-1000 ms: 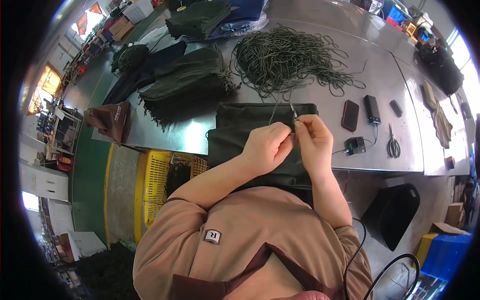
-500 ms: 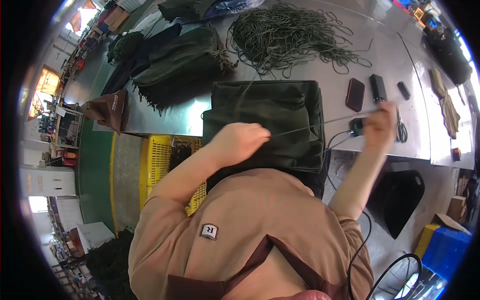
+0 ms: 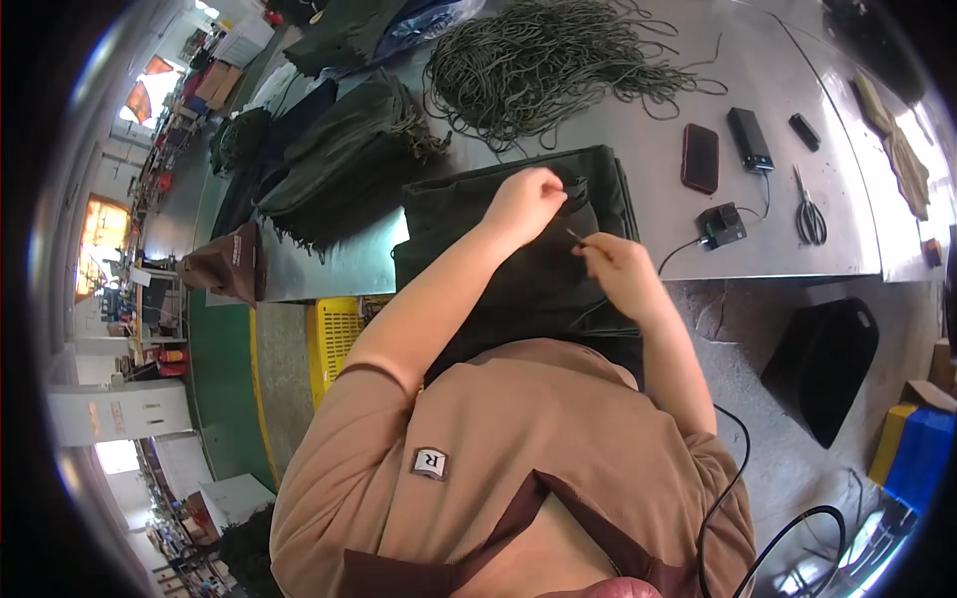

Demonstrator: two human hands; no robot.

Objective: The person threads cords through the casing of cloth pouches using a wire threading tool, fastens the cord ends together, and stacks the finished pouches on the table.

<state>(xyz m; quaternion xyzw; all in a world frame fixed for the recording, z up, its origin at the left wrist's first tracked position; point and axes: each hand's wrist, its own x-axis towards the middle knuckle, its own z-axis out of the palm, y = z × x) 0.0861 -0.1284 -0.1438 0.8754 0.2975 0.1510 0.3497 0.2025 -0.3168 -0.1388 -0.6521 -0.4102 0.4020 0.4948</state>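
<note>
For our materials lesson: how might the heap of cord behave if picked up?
The cord looks floppy, as its strands curl loosely. Lifted, it would probably sag and perhaps snag on itself, since many loops cross.

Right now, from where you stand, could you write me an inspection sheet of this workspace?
Surface: shiny metal table, seam at right; spills, nothing seen.
Work in hand: folded dark green cloth at the near edge.
Other materials: loose cord pile, fringed cloth stack.
Clutter: phone, power bank, scissors at right.
Left grip: left hand over the cloth, fingertips together; anything pinched, too small to tell.
Right grip: right hand holds a small pointed tool.
Cables: thin black cable runs from a black device over the near edge.
Surroundings: yellow basket left, black bin right.
</note>
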